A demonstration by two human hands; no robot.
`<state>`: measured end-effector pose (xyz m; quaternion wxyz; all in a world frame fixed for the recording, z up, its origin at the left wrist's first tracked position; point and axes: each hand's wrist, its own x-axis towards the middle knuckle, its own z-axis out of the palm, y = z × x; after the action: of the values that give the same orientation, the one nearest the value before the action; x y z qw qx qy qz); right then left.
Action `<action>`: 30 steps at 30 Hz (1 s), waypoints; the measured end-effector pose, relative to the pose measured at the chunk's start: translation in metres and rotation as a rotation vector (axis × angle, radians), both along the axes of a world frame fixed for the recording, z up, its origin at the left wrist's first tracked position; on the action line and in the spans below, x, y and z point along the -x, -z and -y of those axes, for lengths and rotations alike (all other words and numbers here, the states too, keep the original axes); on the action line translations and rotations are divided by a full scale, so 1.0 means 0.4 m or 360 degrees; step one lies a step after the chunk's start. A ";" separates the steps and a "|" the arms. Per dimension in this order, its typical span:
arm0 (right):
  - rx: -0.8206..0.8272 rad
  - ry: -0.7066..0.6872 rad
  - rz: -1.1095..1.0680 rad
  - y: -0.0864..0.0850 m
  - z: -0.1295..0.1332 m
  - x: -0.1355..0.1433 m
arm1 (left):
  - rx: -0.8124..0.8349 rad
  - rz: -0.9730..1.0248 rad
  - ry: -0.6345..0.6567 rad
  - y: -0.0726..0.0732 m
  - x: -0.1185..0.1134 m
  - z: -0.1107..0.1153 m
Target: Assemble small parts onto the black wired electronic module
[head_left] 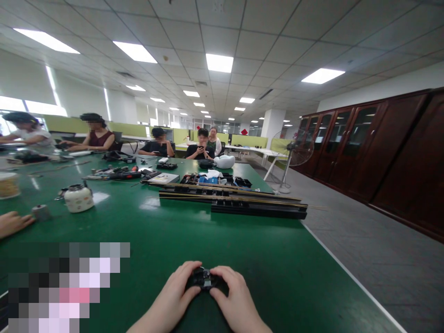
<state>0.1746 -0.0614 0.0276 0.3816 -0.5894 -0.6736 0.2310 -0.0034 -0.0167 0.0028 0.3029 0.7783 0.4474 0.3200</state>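
Between my two hands, low in the middle of the view, is a small dark device point(206, 279) with a silvery middle part. My left hand point(181, 286) grips its left end between thumb and fingers. On the other end, my right hand point(233, 291) holds it in the same manner, thumb nearest me. The device is over the green table point(277, 259), close to the surface; whether it touches cannot be made out. My fingertips cover both ends of it, and its exact kind is too small to tell.
Long black rails point(258, 210) with thin brass-coloured rods lie across the table ahead. Further left stand a white jar point(79, 199) and a small grey cylinder point(40, 212), near another person's hand point(15, 224). Tools point(118, 175) lie behind. Several people sit beyond; a fan point(288, 152) stands right.
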 end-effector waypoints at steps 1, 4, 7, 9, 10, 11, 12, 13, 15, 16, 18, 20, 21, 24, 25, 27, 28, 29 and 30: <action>0.0002 -0.0004 -0.0003 0.001 -0.001 0.000 | 0.0008 0.0000 0.0002 0.000 0.000 0.000; 0.0020 -0.0015 -0.0009 0.004 -0.004 0.000 | 0.0018 -0.0034 0.0023 -0.007 -0.001 0.003; 0.0023 -0.0019 -0.0002 0.004 -0.005 0.000 | -0.0005 -0.0048 0.0029 -0.016 -0.002 0.006; 0.0024 -0.0022 0.0013 0.002 -0.004 0.000 | -0.0017 -0.0034 0.0028 -0.019 -0.002 0.007; 0.0024 -0.0022 0.0021 0.002 -0.004 0.000 | -0.0015 -0.0028 0.0031 -0.019 -0.002 0.008; 0.0024 -0.0021 0.0029 0.002 -0.004 0.000 | -0.0008 -0.0024 0.0036 -0.018 -0.002 0.008; 0.0023 -0.0018 0.0032 0.002 -0.003 0.000 | 0.0002 -0.0024 0.0041 -0.017 -0.001 0.009; 0.0020 -0.0012 0.0031 0.003 -0.003 0.000 | 0.0014 -0.0027 0.0045 -0.015 0.000 0.009; 0.0014 -0.0001 0.0026 0.004 -0.002 0.000 | 0.0042 -0.0041 0.0055 -0.010 0.002 0.007; 0.0012 0.0002 0.0026 0.004 -0.002 0.001 | 0.0058 -0.0051 0.0058 -0.007 0.003 0.006; 0.0007 0.0002 0.0038 0.004 -0.002 0.002 | 0.0091 -0.0067 0.0059 -0.003 0.004 0.003; 0.0004 -0.0004 0.0059 0.003 -0.001 0.002 | 0.0120 -0.0078 0.0057 -0.002 0.003 0.000; 0.0003 -0.0006 0.0069 0.002 -0.001 0.003 | 0.0132 -0.0083 0.0057 -0.002 0.003 0.000; -0.0004 -0.0016 0.0105 0.000 0.001 0.003 | 0.0143 -0.0101 0.0053 -0.008 0.001 0.003; -0.0007 -0.0024 0.0120 -0.001 0.001 0.003 | 0.0139 -0.0105 0.0048 -0.011 0.000 0.004; -0.0010 -0.0042 0.0152 -0.001 0.001 0.003 | 0.0152 -0.0118 0.0040 -0.018 -0.002 0.008; -0.0010 -0.0051 0.0166 -0.001 0.001 0.002 | 0.0150 -0.0119 0.0040 -0.021 -0.004 0.009; -0.0010 -0.0058 0.0174 0.000 0.001 0.002 | 0.0144 -0.0114 0.0044 -0.024 -0.005 0.010; -0.0014 -0.0063 0.0177 0.000 0.000 0.001 | 0.0128 -0.0102 0.0051 -0.026 -0.006 0.011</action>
<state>0.1741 -0.0613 0.0276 0.3415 -0.5862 -0.7062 0.2025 -0.0011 -0.0212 0.0134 0.3245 0.7824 0.4568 0.2719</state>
